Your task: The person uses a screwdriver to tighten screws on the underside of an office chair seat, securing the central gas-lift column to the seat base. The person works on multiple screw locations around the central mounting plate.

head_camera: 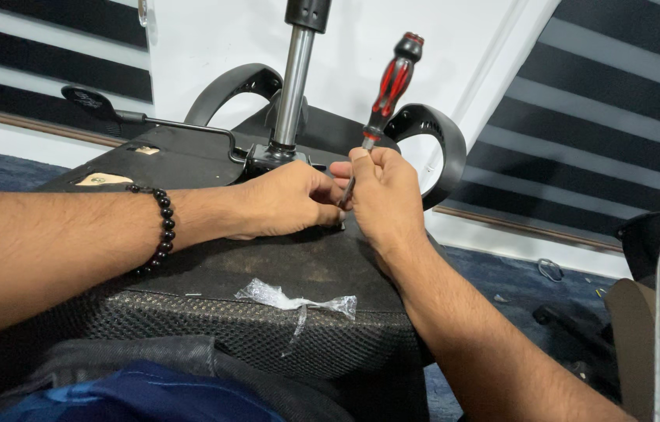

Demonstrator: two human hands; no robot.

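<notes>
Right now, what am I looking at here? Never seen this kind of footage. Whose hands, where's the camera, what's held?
There is only one picture, from a camera worn on a person's head, looking down at their own two bare hands. No robot is involved.

The hands work on the underside of an upturned office chair seat, black, with a mesh edge. A metal column rises from its middle, a lever sticks out to the left, and two curved armrests show behind.

The right hand has its grip on a red-and-black screwdriver, tip pointing down at the seat. The left hand, with a black bead bracelet on its wrist, rests beside the tip. A scrap of clear plastic wrap lies on the seat edge.
</notes>
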